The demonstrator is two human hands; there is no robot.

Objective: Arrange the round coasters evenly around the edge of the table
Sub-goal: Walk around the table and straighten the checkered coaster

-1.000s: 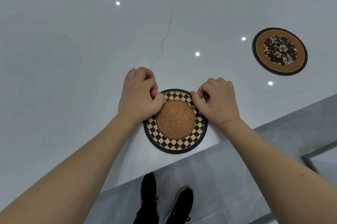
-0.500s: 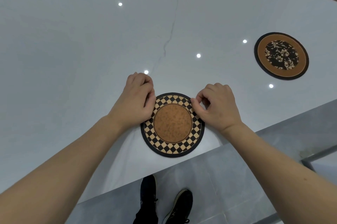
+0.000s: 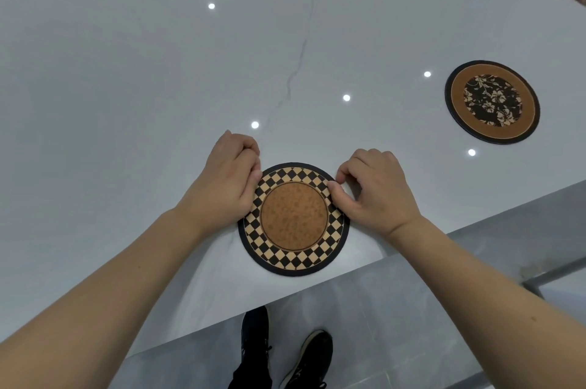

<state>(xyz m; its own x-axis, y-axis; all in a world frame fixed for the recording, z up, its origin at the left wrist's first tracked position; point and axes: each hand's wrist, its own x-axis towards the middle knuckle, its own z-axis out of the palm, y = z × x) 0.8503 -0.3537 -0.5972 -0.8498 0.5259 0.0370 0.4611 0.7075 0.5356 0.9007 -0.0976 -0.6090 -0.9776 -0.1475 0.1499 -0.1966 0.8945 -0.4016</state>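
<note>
Hands (image 3: pixel 301 189) flanking checkered coaster (image 3: pixel 294 219) (cork-centred)

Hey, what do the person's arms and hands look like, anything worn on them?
Both forearms are bare as far as the picture shows: no sleeves, watch or bracelet. The left hand and the right hand wear no gloves, and no rings are visible on the fingers that show. Below the table edge, black shoes with pale soles are visible.

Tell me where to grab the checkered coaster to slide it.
Probably take the checkered coaster by its thin rim at opposite left and right sides, coming in low along the table. It lies flat, so only the edge offers a grip; the left hand and right hand already sit there.
</note>
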